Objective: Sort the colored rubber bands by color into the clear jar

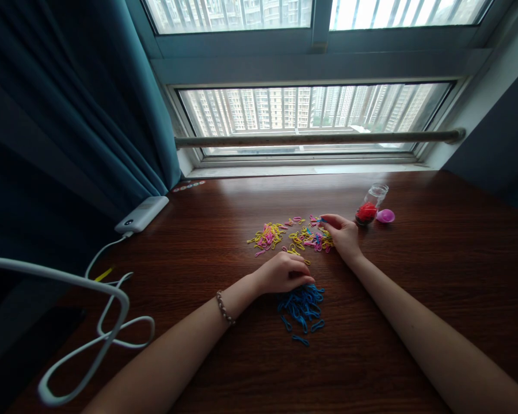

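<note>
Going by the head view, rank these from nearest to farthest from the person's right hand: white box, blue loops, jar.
From the right hand:
1. Jar: just to its right, toward the window.
2. Blue loops: to its left and closer to the person.
3. White box: far left, beside the curtain.

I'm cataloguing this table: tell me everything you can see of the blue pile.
The blue pile is a loose, tangled heap of thin, rubbery-looking loops, a few straying at its near edge. It lies on the brown table, nearer the wearer than the multicoloured loops. The left hand is at its far edge; whether it touches is unclear.
</note>
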The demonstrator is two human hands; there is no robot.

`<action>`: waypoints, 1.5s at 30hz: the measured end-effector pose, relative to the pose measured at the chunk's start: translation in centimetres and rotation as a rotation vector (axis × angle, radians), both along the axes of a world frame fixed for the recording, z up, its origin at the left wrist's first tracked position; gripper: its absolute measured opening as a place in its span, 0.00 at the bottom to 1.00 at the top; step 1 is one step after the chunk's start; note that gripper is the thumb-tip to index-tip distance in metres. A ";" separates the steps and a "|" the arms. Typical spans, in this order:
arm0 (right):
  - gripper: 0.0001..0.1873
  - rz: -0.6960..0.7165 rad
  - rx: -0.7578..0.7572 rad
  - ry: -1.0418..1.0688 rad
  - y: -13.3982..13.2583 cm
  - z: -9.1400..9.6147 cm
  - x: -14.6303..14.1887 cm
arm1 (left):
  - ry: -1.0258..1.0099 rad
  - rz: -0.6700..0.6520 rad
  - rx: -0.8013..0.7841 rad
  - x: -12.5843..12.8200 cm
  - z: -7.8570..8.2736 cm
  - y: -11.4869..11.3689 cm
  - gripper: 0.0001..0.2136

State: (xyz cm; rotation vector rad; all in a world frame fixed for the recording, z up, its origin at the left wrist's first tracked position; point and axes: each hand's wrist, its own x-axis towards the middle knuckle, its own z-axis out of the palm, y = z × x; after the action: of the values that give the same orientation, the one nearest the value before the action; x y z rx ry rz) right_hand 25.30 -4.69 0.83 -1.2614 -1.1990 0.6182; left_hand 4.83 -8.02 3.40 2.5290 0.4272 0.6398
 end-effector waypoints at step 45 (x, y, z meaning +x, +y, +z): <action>0.08 -0.061 -0.127 -0.818 -3.9 1.2 -0.3 | 0.297 0.508 0.135 4.4 0.0 9.0 0.04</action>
State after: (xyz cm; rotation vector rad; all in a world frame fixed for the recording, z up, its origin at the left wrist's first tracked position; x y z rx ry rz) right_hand 25.03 -8.55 2.05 -1.7269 -1.7891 0.1097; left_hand 9.25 0.98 3.38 2.6628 1.1937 0.4768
